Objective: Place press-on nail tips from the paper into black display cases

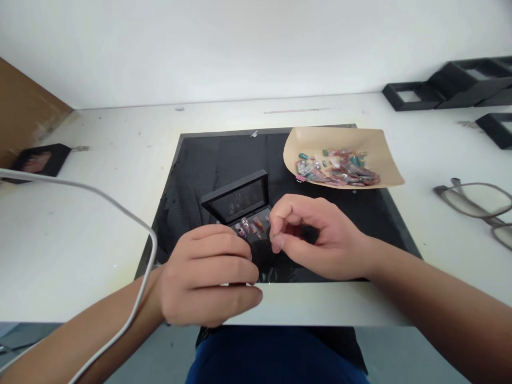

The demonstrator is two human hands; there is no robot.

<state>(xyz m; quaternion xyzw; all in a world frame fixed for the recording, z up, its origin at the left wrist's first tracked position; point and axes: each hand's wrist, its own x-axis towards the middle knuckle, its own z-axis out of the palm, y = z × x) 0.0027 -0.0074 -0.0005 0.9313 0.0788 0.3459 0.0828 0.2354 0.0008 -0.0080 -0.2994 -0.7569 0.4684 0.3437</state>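
Note:
Before me a black box (236,197) lies with its windowed lid tilted up. Several decorated press-on nails (248,226) rest in a row inside it. My left hand (212,272) is in front of the box with its fingers curled; what they hold, if anything, is hidden. At the box's right edge is my right hand (316,234), its thumb and index fingertip pinched together. Anything between those fingertips is too small to make out. Behind my right hand, a tan paper tray (340,138) carries a heap of loose press-on nails (344,170).
A black mat (192,165) covers the middle of the white table (100,240). Eyeglasses (476,202) lie at the right, below several black boxes (416,96). A filled black box (40,161) sits at far left. A white cable (150,266) crosses over my left forearm.

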